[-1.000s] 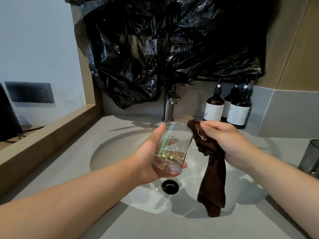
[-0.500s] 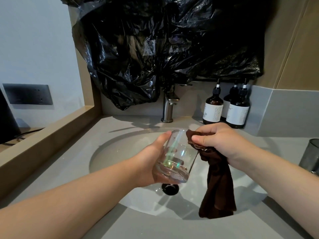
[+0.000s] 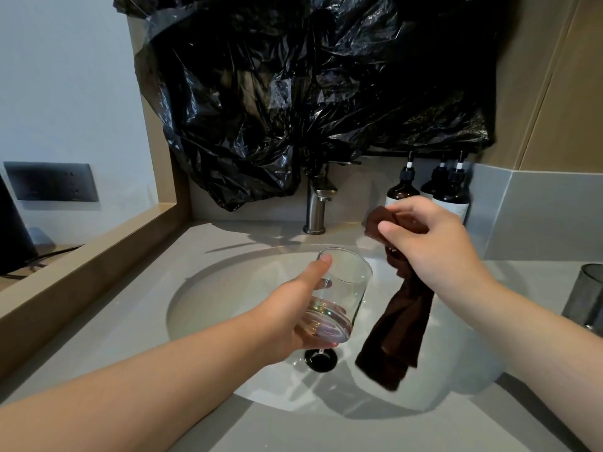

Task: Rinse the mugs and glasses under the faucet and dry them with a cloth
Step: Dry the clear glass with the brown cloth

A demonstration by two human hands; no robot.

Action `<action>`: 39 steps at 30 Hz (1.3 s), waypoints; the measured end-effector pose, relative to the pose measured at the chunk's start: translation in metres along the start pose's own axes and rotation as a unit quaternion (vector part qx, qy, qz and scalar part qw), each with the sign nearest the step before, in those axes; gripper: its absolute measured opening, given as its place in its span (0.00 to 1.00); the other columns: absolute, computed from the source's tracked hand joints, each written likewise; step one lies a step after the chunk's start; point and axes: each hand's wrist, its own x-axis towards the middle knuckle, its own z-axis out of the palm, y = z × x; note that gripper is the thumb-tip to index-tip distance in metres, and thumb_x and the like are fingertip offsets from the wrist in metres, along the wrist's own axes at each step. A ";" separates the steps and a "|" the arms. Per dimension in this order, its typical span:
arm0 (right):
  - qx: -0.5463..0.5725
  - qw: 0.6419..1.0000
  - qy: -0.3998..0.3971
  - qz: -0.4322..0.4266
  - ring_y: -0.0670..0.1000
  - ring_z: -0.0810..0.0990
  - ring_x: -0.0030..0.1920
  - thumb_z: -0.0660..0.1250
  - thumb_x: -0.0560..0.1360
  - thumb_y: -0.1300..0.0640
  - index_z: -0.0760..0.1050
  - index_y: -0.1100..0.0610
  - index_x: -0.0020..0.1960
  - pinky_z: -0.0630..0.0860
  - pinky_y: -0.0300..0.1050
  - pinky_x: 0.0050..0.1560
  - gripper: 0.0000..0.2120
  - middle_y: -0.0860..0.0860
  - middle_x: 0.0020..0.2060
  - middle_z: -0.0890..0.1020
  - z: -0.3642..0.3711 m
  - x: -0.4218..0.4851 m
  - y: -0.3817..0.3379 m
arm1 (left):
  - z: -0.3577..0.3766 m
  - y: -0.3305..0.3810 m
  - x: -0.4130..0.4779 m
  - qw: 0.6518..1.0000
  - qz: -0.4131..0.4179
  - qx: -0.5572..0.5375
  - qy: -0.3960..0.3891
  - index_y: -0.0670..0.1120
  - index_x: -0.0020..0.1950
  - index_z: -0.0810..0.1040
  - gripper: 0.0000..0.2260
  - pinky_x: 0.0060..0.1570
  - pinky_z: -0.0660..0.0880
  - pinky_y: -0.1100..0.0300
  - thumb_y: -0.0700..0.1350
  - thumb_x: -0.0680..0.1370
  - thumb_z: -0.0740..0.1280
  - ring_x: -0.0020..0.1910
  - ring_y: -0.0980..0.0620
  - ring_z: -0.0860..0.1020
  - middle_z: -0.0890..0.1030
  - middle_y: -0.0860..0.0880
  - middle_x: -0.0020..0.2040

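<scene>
Overhead, crumpled black plastic sheeting (image 3: 293, 93), draped across the wall above the back edge of the grey counter (image 3: 114, 337) and hanging down onto the top of the faucet (image 3: 316, 210). Sunk into the counter's middle, a round white basin (image 3: 228, 288). Over it, two bare forearms reaching in from the near edge. Wrapped round the lower half of a clear glass (image 3: 342, 288), the left hand (image 3: 293, 318): thumb up the near side to the rim, other fingers curled round the far side and showing through the wall. Glass held mouth up and tilted a little, above the basin's centre, just over the black drain (image 3: 321, 358). Raised toward the basin's back right, the right hand (image 3: 434, 246), thumb and fingers pinching the bunched top of a dark brown cloth (image 3: 398, 337). Rest of the cloth dangling free over the basin, beside the glass but apart from it. Near the back right corner, three brown pump bottles (image 3: 403, 190), partly hidden behind the right hand. At the right edge, a smoky grey tumbler (image 3: 584, 295), cut off by the frame.
</scene>
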 end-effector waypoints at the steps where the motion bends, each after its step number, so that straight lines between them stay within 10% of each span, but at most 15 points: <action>1: -0.043 0.997 0.002 -0.059 0.46 0.79 0.41 0.70 0.73 0.60 0.78 0.44 0.43 0.76 0.40 0.43 0.10 0.44 0.42 0.80 -0.002 -0.001 0.000 | 0.000 0.000 0.001 1.000 -0.002 -0.009 -0.001 0.47 0.58 0.76 0.24 0.39 0.79 0.51 0.64 0.72 0.66 0.49 0.38 0.81 0.79 0.38 0.56; 4: -0.167 0.965 -0.047 -0.195 0.41 0.75 0.46 0.71 0.72 0.57 0.82 0.45 0.47 0.68 0.29 0.48 0.07 0.43 0.45 0.76 0.006 -0.012 0.006 | 0.000 -0.001 0.002 0.999 -0.003 -0.034 -0.006 0.46 0.58 0.76 0.25 0.38 0.79 0.51 0.64 0.72 0.65 0.51 0.35 0.81 0.79 0.37 0.55; 11: -0.254 0.880 -0.154 -0.371 0.48 0.74 0.38 0.61 0.74 0.46 0.80 0.49 0.54 0.75 0.49 0.33 0.14 0.45 0.46 0.72 0.026 -0.037 0.018 | -0.005 0.000 0.004 0.997 0.013 -0.078 -0.008 0.43 0.53 0.79 0.24 0.37 0.78 0.55 0.63 0.76 0.62 0.35 0.46 0.80 0.81 0.43 0.41; 18: -0.235 0.917 -0.065 -0.316 0.42 0.71 0.40 0.62 0.75 0.50 0.80 0.51 0.58 0.72 0.42 0.36 0.15 0.45 0.47 0.72 0.021 -0.019 0.026 | -0.005 0.002 0.001 0.997 0.007 -0.073 -0.008 0.43 0.58 0.77 0.25 0.38 0.78 0.52 0.63 0.75 0.64 0.43 0.39 0.80 0.80 0.37 0.49; 26: -0.263 0.833 -0.169 -0.457 0.51 0.75 0.40 0.61 0.77 0.53 0.77 0.51 0.60 0.75 0.48 0.32 0.14 0.50 0.51 0.72 0.022 -0.036 0.025 | -0.008 0.002 -0.001 0.996 0.024 -0.084 -0.030 0.41 0.43 0.78 0.25 0.30 0.76 0.59 0.63 0.77 0.60 0.25 0.49 0.78 0.79 0.45 0.29; 34: -0.160 0.965 -0.080 -0.190 0.40 0.73 0.41 0.64 0.77 0.59 0.81 0.54 0.55 0.68 0.25 0.46 0.09 0.47 0.46 0.74 0.016 -0.016 0.024 | -0.009 0.006 -0.006 0.994 -0.010 -0.101 -0.048 0.43 0.61 0.77 0.27 0.37 0.77 0.53 0.64 0.74 0.63 0.34 0.39 0.81 0.80 0.35 0.50; 39: 0.032 0.969 -0.223 0.098 0.55 0.79 0.33 0.63 0.78 0.59 0.78 0.60 0.50 0.79 0.50 0.33 0.07 0.58 0.36 0.78 0.008 -0.018 0.018 | -0.013 0.007 -0.007 0.992 -0.012 -0.106 -0.063 0.43 0.61 0.78 0.28 0.40 0.77 0.52 0.64 0.74 0.63 0.34 0.41 0.81 0.80 0.35 0.50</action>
